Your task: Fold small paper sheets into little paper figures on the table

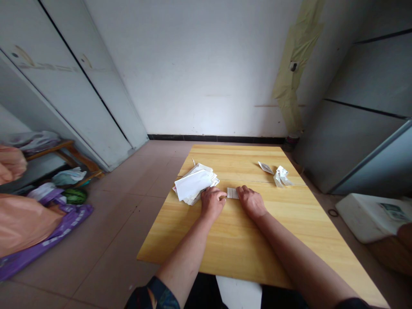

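A small white strip of paper [232, 193] with faint lines or creases across it lies on the wooden table between my hands. My right hand [251, 201] rests on its right end, fingers bent together over the paper. At the strip's left edge is my left hand [213, 202], its fingers curled and the thumb and forefinger closing on that edge. The contact there is too small to see clearly. Just beyond my left hand lies a messy pile of white papers [195, 183], with a large blank sheet on top.
A crumpled white paper [282, 177] and a small flat packet [265, 168] lie at the table's [244, 240] back right. Left on the floor are a watermelon [75, 196], bags and a low wooden bench [72, 154]. A white box [363, 216] stands at the right.
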`<state>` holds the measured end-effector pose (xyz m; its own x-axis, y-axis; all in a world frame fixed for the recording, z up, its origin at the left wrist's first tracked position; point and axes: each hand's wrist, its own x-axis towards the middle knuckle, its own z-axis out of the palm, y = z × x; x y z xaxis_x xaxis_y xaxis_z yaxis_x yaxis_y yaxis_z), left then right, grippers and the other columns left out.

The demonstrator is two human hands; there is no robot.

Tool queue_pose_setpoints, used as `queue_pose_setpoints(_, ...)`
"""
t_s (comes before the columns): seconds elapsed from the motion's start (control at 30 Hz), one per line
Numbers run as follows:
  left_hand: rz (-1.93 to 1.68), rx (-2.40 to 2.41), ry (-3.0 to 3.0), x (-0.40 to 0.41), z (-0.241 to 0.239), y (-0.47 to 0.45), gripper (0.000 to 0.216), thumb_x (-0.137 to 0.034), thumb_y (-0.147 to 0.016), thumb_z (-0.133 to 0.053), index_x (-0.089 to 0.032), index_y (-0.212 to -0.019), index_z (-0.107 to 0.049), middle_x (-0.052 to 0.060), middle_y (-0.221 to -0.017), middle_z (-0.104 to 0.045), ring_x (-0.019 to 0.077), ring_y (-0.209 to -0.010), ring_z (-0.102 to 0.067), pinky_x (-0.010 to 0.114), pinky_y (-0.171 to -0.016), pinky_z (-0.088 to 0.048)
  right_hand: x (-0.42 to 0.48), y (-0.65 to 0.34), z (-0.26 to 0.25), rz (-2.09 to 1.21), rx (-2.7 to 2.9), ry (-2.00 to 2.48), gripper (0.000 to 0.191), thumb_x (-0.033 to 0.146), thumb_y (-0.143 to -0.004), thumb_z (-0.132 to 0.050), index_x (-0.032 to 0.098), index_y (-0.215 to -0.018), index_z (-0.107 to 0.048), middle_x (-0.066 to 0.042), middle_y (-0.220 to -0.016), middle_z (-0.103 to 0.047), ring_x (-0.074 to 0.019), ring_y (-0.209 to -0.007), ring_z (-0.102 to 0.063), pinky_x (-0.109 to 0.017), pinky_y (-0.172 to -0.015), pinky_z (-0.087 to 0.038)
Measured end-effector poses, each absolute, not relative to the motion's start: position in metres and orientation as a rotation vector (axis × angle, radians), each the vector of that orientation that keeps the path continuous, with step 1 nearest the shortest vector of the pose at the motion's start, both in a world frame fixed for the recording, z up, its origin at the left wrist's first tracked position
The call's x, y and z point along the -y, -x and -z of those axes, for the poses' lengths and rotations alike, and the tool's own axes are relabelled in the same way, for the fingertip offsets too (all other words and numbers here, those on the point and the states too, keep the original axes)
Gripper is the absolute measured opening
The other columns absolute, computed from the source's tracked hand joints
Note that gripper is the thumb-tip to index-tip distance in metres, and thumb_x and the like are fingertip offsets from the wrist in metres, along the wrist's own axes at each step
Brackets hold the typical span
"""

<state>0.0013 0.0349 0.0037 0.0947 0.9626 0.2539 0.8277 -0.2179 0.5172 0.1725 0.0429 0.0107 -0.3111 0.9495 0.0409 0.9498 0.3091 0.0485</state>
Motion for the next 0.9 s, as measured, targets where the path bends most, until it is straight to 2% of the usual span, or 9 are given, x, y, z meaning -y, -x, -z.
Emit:
queue_pose_setpoints(0.27,-0.813,-1.797,-2.148,-0.0335,-0.0046,-0.0027,0.015,-0.013,-0.071,-0.067,-0.025,-0.076,-0.073,0.000,-0.086,-0.069,0.0180,-0.091,-0.058,0.033,-0.086,-0.040,-0.0421,-0.1711,-0.0133,0.117,2.543,1.838,0.020,0.017,-0.094,-0.036,0.018,-0.104,-0.054,-0.009,-0.097,-0.062,-0.0161,-0.083,-0.063,-0.022,-0.059,-0.039)
queue_pose_setpoints(0.53,-0.875,-1.739,-2.080,-0.0357,-0.0025,-0.0010,0.020,-0.009,-0.070,-0.066,-0.026,-0.080,-0.073,-0.001,-0.087,-0.069,0.0164,-0.091,-0.058,0.031,-0.086,-0.040,-0.0420,-0.1732,-0.0157,0.079,2.528,1.833,0.021,0.019,-0.095,-0.036,0.019,-0.103,-0.055,-0.008,-0.097,-0.063,-0.0152,-0.083,-0.064,-0.023,-0.060,-0.038)
queue_pose_setpoints(0.77,-0.860,-1.735,-2.088,-0.0341,-0.0052,-0.0027,0.015,-0.014,-0.072,-0.067,-0.026,-0.076,-0.073,-0.002,-0.086,-0.069,0.0160,-0.091,-0.058,0.031,-0.086,-0.040,-0.0402,-0.1782,-0.0142,0.075,2.550,1.750,0.023,0.022,-0.096,-0.035,0.019,-0.102,-0.057,-0.008,-0.096,-0.064,-0.0150,-0.082,-0.063,-0.023,-0.060,-0.037)
queue_pose_setpoints(0.9,-0.855,-1.735,-2.151,-0.0334,-0.0057,-0.0029,0.008,-0.022,-0.074,-0.067,-0.025,-0.070,-0.073,0.000,-0.081,-0.069,0.0159,-0.086,-0.058,0.030,-0.083,-0.040,-0.0398,-0.1781,-0.0139,0.073,2.545,1.730,0.022,0.023,-0.096,-0.035,0.019,-0.098,-0.057,-0.007,-0.094,-0.064,-0.0145,-0.080,-0.062,-0.022,-0.060,-0.036)
